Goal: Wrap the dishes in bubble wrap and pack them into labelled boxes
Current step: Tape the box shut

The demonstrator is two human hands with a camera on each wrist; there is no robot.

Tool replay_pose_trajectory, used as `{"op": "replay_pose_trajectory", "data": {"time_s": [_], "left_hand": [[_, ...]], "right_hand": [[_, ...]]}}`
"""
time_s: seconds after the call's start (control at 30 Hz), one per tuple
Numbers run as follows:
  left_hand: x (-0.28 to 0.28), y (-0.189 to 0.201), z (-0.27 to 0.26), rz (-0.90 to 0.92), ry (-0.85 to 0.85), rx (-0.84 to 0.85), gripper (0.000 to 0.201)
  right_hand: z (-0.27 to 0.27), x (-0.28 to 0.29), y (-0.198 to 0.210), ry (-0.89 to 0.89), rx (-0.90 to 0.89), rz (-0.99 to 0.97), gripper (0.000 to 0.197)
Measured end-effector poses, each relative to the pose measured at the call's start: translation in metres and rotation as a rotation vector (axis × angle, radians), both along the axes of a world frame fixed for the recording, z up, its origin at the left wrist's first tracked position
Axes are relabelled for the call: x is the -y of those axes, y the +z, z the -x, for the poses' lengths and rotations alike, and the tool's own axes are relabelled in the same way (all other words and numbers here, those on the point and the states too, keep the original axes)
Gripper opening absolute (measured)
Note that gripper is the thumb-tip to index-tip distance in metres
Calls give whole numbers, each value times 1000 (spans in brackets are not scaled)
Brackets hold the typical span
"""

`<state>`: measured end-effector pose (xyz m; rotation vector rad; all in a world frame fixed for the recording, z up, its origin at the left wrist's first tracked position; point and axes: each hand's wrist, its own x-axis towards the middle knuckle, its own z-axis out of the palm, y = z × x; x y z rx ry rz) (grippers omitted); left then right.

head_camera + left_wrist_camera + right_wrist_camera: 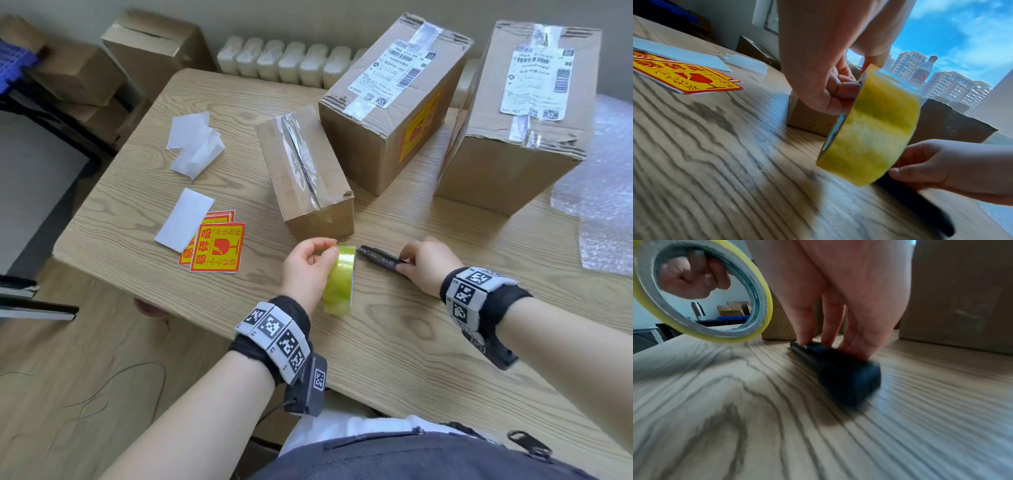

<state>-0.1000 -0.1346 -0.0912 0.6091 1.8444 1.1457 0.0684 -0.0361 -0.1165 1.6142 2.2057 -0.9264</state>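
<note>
My left hand (310, 263) pinches a yellow roll of packing tape (339, 279) by its upper rim and holds it upright just above the wooden table (376, 342); the roll (871, 128) fills the left wrist view. Right beside it my right hand (423, 263) grips a black marker (378, 258) that lies on the table. In the right wrist view the fingers (830, 324) close on the marker (838, 374). A small taped cardboard box (306, 171) stands just behind both hands. Two larger sealed boxes with shipping labels (394, 99) (517, 113) stand behind it.
Red and yellow fragile stickers (217, 246) and white backing papers (193, 144) lie at the left of the table. Bubble wrap (603, 192) hangs over the right edge. More cardboard boxes (150, 44) sit on the floor at the back left.
</note>
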Motion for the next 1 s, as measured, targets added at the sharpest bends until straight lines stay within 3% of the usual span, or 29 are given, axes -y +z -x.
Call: {"op": "replay_pose_trajectory", "data": {"time_s": [0.1,0.2,0.3,0.5,0.63,0.73,0.87,1.0], "left_hand": [[-1,2,-4,-7,-50,-27,14],[-2,4,-10,-22,-102,-50,15],[-4,6,-13,-40,-149,-66,17],[-4,6,-17,33,-259,-200,37],[-11,7,-12,72,-253,-323,36],[-6,4,-10,44,-286,-275,39],[-2,6,-11,5,-244,-197,20],[-4,14,-12,-61,-193,-289,6]], "right_hand": [[8,1,15,-68,-230,-63,32],[22,7,37,-58,-495,-6,26],[28,11,44,-85,-606,-8,13],[28,18,40,1,-577,-272,8],[30,33,46,75,-705,-426,9],[29,26,46,0,-662,-328,10],[26,18,50,29,-557,-195,12],[26,15,57,71,-538,-103,7]]}}
